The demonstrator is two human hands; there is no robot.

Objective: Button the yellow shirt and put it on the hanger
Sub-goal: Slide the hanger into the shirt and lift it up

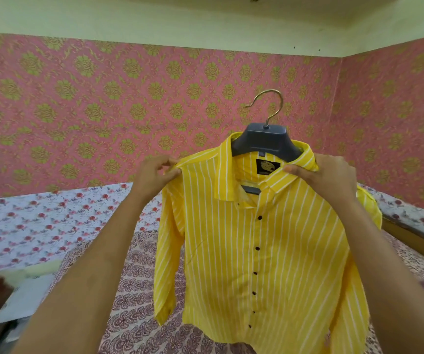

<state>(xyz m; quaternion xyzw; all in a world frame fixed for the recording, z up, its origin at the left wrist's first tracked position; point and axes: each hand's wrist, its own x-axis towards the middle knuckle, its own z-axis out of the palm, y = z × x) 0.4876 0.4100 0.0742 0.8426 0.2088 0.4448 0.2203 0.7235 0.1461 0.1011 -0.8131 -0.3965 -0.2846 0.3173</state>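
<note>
The yellow shirt (269, 251) with white stripes hangs in the air in front of me, its front closed by a row of dark buttons, the collar open at the top. A dark grey hanger (265, 139) with a brass hook sits inside the collar, its neck and one bar showing. My left hand (154, 172) pinches the shirt's shoulder seam on the left. My right hand (331, 175) grips the shoulder and collar on the right, thumb on the collar. The hanger's arms are hidden under the cloth.
Below lies a bed with a maroon paisley cover (139, 290) and a floral sheet (39, 221) behind it. A white object (24, 295) lies at the lower left. Pink patterned wallpaper (129, 98) covers the walls. A wooden bed edge (415, 233) runs along the right.
</note>
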